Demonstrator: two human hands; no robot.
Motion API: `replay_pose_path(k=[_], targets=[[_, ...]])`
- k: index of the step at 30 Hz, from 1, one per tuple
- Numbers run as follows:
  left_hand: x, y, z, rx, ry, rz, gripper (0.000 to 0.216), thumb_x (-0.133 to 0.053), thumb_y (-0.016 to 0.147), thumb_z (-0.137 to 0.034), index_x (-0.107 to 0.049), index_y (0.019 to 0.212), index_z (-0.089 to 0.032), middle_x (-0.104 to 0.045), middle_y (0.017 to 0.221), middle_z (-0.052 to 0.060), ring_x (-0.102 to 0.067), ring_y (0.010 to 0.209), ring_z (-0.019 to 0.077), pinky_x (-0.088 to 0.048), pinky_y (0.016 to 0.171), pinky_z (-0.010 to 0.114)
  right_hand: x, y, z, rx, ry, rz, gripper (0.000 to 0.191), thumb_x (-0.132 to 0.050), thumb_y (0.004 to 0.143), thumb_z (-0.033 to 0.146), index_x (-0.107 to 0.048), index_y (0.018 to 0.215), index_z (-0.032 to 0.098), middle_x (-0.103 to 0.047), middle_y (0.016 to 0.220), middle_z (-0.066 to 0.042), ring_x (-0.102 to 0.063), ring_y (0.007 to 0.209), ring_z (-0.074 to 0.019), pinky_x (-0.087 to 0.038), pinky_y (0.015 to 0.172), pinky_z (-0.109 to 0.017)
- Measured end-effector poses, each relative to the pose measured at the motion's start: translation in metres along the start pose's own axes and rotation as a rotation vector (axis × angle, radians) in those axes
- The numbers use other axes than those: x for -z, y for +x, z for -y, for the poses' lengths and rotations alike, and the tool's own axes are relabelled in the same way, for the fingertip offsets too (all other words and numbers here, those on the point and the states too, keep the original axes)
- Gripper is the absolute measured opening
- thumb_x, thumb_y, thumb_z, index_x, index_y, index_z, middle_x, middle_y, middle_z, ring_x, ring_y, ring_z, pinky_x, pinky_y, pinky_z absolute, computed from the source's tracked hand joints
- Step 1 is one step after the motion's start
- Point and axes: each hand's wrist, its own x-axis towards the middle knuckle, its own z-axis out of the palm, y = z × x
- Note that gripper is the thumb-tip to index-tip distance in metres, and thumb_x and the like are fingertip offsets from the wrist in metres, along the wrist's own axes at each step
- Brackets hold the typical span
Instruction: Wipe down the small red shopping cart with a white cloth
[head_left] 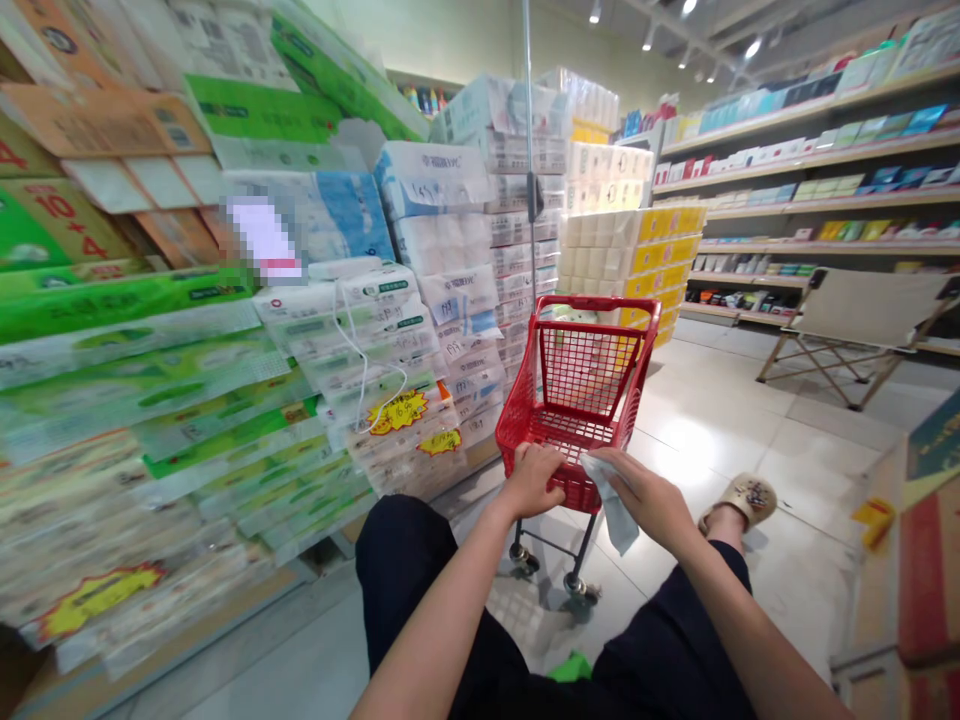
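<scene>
A small red plastic shopping cart (574, 425) stands upright between my knees, its handle on the far side. My left hand (534, 478) is closed over the near left rim of its basket, fingers curled on the edge. My right hand (651, 492) holds a pale, thin cloth or wipe (621, 520) at the near right rim. Part of the cloth lies under the fingers and the rest hangs below the hand. The fingertips are at or close to the rim; exact contact is hard to tell. The basket appears to hold nothing.
Stacked tissue packs (457, 300) line the left side, with a phone-like blurred screen (266, 238) on top and a white cable (352, 340). A thin metal pole (529, 130) rises behind the cart. At right are a folding chair (862, 305), shelves (810, 150) and cardboard boxes (930, 560).
</scene>
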Motion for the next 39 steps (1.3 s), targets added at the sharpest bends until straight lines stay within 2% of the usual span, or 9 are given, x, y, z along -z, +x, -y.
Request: replay_pose_path(k=[11, 14, 18, 21, 23, 27, 33, 36, 39], targets=[[0.007, 0.020, 0.049, 0.053, -0.014, 0.006, 0.018, -0.055, 0.073, -0.021, -0.057, 0.090, -0.023, -0.060, 0.092, 0.001, -0.053, 0.099, 0.0220, -0.027, 0.106, 0.044, -0.021, 0.027, 0.018, 0.050, -0.028, 0.042, 0.044, -0.037, 0.098, 0.030, -0.046, 0.139, 0.044, -0.051, 0.144, 0.006, -0.059, 0.119, -0.0161, -0.055, 0.085, -0.030], [0.004, 0.024, 0.064, 0.077, 0.017, -0.050, 0.022, -0.056, 0.071, -0.015, -0.056, 0.092, -0.023, -0.061, 0.103, 0.002, -0.050, 0.116, 0.0235, -0.015, 0.116, 0.051, -0.024, 0.040, 0.024, 0.060, -0.055, 0.070, 0.044, -0.037, 0.098, 0.031, -0.046, 0.139, 0.044, -0.050, 0.145, 0.008, -0.060, 0.117, -0.0161, -0.055, 0.086, -0.030], [-0.002, 0.029, 0.076, 0.165, 0.068, -0.112, 0.039, -0.057, 0.070, -0.011, -0.054, 0.107, -0.021, -0.055, 0.131, 0.007, -0.029, 0.142, 0.0247, -0.005, 0.121, 0.051, -0.024, 0.060, 0.022, 0.077, -0.046, 0.074, 0.043, -0.037, 0.098, 0.031, -0.046, 0.138, 0.045, -0.051, 0.144, 0.009, -0.060, 0.117, -0.0152, -0.053, 0.090, -0.031], [-0.006, 0.034, 0.076, 0.279, 0.102, -0.121, 0.051, -0.060, 0.068, -0.010, -0.050, 0.118, -0.018, -0.043, 0.146, 0.013, -0.023, 0.146, 0.0272, -0.006, 0.121, 0.052, -0.026, 0.074, 0.016, 0.073, -0.027, 0.067, 0.043, -0.038, 0.098, 0.031, -0.046, 0.139, 0.044, -0.051, 0.144, 0.009, -0.057, 0.120, -0.0147, -0.051, 0.094, -0.031], [-0.010, 0.037, 0.071, 0.275, 0.090, -0.102, 0.061, -0.064, 0.066, -0.012, -0.047, 0.124, -0.017, -0.038, 0.150, 0.014, -0.023, 0.146, 0.0288, -0.007, 0.121, 0.053, -0.030, 0.082, 0.016, 0.058, -0.049, 0.065, 0.044, -0.038, 0.098, 0.031, -0.045, 0.140, 0.042, -0.052, 0.144, 0.007, -0.057, 0.120, -0.0153, -0.051, 0.093, -0.031], [-0.022, 0.039, 0.059, 0.151, 0.028, -0.088, 0.068, -0.068, 0.070, -0.022, -0.041, 0.132, -0.016, -0.044, 0.143, 0.016, -0.027, 0.144, 0.0290, -0.012, 0.122, 0.050, -0.044, 0.091, 0.023, 0.023, -0.155, 0.054, 0.046, -0.037, 0.099, 0.033, -0.041, 0.143, 0.044, -0.050, 0.146, 0.006, -0.061, 0.115, -0.0164, -0.052, 0.090, -0.031], [-0.024, 0.043, 0.061, 0.229, -0.056, -0.147, 0.084, -0.074, 0.071, -0.039, -0.033, 0.139, -0.012, -0.040, 0.146, 0.020, -0.029, 0.142, 0.0322, -0.019, 0.120, 0.052, -0.040, 0.096, 0.014, 0.061, -0.272, 0.066, 0.044, -0.035, 0.099, 0.039, -0.043, 0.141, 0.049, -0.048, 0.147, 0.009, -0.066, 0.104, -0.0150, -0.055, 0.077, -0.026], [-0.021, 0.048, 0.061, 0.247, -0.062, -0.140, 0.078, -0.073, 0.072, -0.048, -0.039, 0.134, -0.014, -0.042, 0.144, 0.020, -0.032, 0.141, 0.0339, -0.022, 0.117, 0.054, -0.029, 0.102, 0.001, 0.011, -0.290, 0.001, 0.045, -0.035, 0.099, 0.036, -0.042, 0.142, 0.048, -0.049, 0.146, 0.009, -0.067, 0.099, -0.0134, -0.054, 0.074, -0.025], [-0.023, 0.050, 0.058, 0.260, -0.008, -0.154, 0.063, -0.075, 0.073, -0.045, -0.049, 0.122, -0.015, -0.047, 0.138, 0.018, -0.031, 0.141, 0.0344, -0.019, 0.118, 0.055, -0.030, 0.104, 0.002, -0.047, -0.313, -0.037, 0.045, -0.033, 0.099, 0.036, -0.044, 0.142, 0.046, -0.049, 0.146, 0.007, -0.068, 0.095, -0.0140, -0.054, 0.074, -0.027]])
